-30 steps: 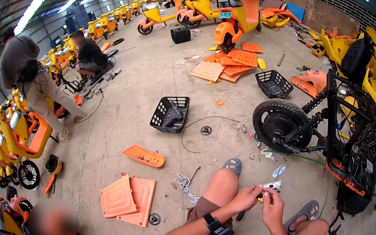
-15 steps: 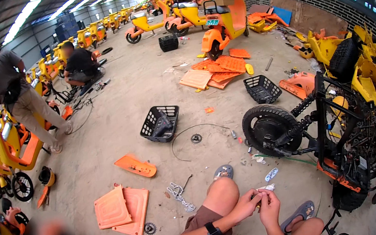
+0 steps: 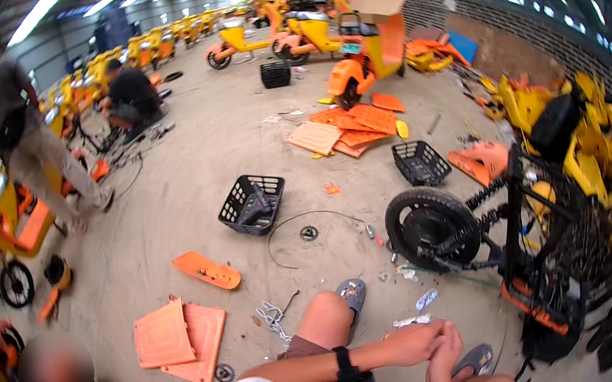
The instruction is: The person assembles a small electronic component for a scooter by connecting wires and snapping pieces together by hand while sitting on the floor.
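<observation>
Pressing my left hand (image 3: 414,343) against my right hand (image 3: 442,353), both curled shut, contents hidden, wheel (image 3: 432,228) ahead, nearer my right.

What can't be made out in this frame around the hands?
Head view:
- Whatever the left hand and right hand pinch: too small, covered by the fingers.
- White scraps on the floor: too small to identify.
- Stripped bike frame: right part lost in the dark fisheye rim.

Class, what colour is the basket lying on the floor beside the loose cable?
Black: the open-mesh basket, clearest in the head view.
</observation>
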A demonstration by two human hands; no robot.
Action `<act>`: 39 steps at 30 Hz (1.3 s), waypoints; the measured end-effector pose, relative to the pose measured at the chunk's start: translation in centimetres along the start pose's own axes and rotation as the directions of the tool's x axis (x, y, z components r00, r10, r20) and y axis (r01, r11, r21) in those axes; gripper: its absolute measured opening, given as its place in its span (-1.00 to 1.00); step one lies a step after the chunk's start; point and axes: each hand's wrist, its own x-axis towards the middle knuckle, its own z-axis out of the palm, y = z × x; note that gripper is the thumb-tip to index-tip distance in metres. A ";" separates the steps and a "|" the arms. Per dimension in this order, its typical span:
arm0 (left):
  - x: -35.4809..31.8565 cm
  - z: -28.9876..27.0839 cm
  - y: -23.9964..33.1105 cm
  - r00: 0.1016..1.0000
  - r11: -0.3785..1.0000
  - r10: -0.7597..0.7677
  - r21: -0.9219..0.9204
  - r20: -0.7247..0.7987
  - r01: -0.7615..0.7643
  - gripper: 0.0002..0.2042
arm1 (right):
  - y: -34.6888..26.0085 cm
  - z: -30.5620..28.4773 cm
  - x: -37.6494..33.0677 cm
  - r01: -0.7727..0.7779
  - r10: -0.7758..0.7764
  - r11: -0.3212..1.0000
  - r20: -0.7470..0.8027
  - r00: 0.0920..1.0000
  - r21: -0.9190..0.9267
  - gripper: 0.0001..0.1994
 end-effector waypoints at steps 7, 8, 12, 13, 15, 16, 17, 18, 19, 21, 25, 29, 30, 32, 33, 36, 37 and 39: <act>8.2 -1.0 0.9 0.944 0.945 0.326 -0.009 -0.048 -0.327 -0.70 | -6.7 0.7 4.2 0.121 -0.111 0.992 -0.176 0.978 0.045 -0.69; 8.7 -1.4 0.5 0.943 0.944 0.329 -0.005 -0.041 -0.330 -0.70 | -7.1 0.5 5.0 0.053 -0.053 0.999 -0.094 0.994 -0.002 -0.67; 9.8 -2.1 -2.4 0.972 0.889 0.232 -0.397 -0.040 -0.229 -0.70 | -6.1 0.8 7.7 -0.124 0.124 0.988 -0.012 0.992 -0.096 -0.59; 10.3 -1.1 -3.2 0.963 0.937 0.246 -0.228 -0.108 -0.265 -0.71 | -5.1 1.0 8.3 -0.082 0.082 0.994 -0.011 0.997 -0.069 -0.58; 10.2 -1.1 -3.9 0.973 0.979 0.202 -0.001 -0.113 -0.204 -0.70 | -3.4 1.9 8.9 -0.094 0.094 0.995 -0.016 0.995 0.025 -0.57; 10.1 -1.0 -4.2 0.978 0.985 0.170 0.008 -0.125 -0.170 -0.70 | -2.9 2.1 8.8 -0.139 0.141 0.987 -0.024 0.990 0.078 -0.55; 9.7 -1.0 -4.3 0.982 0.990 0.140 0.024 -0.128 -0.138 -0.70 | -2.5 2.2 8.4 -0.180 0.187 0.973 -0.036 0.982 0.141 -0.54; 9.4 -1.1 -4.4 0.985 0.994 0.111 0.039 -0.132 -0.106 -0.70 | -2.1 2.2 8.5 -0.181 0.181 0.975 0.009 0.983 0.131 -0.53; 9.3 -1.4 -4.6 0.977 0.993 0.119 0.018 -0.176 -0.118 -0.72 | -1.8 2.0 8.7 -0.180 0.175 0.976 0.054 0.983 0.121 -0.51; 10.0 -1.8 -4.2 0.980 0.988 0.154 0.050 -0.128 -0.148 -0.71 | -3.1 2.4 8.8 -0.183 0.175 0.976 0.082 0.981 0.114 -0.47; 9.9 -2.9 -3.4 0.976 0.979 0.191 0.095 -0.102 -0.182 -0.70 | -4.2 2.9 9.0 -0.201 0.191 0.969 0.087 0.978 0.141 -0.46; 10.4 -1.7 -4.5 0.958 0.970 0.245 0.036 -0.151 -0.242 -0.70 | -4.1 2.0 8.9 -0.258 0.223 0.947 0.189 0.956 0.190 -0.45; 10.3 -2.1 -4.3 0.970 0.977 0.215 0.035 -0.111 -0.212 -0.70 | -4.4 1.9 8.7 -0.278 0.241 0.942 0.198 0.950 0.188 -0.45; 10.1 -2.4 -4.1 0.981 0.984 0.179 0.033 -0.069 -0.178 -0.70 | -4.6 1.7 8.5 -0.310 0.266 0.931 0.227 0.937 0.190 -0.45; 9.9 -2.5 -4.2 0.982 0.984 0.175 0.029 -0.067 -0.174 -0.70 | -4.5 1.6 8.4 -0.322 0.272 0.926 0.247 0.930 0.194 -0.44; 10.0 -2.1 -5.5 0.982 0.982 0.182 0.064 -0.056 -0.178 -0.68 | -4.0 1.1 8.4 -0.370 0.299 0.911 0.325 0.897 0.183 -0.42; 10.1 -1.7 -6.1 0.982 0.980 0.184 0.084 -0.051 -0.180 -0.68 | -3.9 1.0 8.4 -0.389 0.311 0.905 0.355 0.882 0.174 -0.41; 9.9 -2.2 -5.3 0.984 0.983 0.171 0.077 -0.046 -0.167 -0.69 | -4.8 1.7 8.2 -0.402 0.327 0.902 0.363 0.873 0.156 -0.40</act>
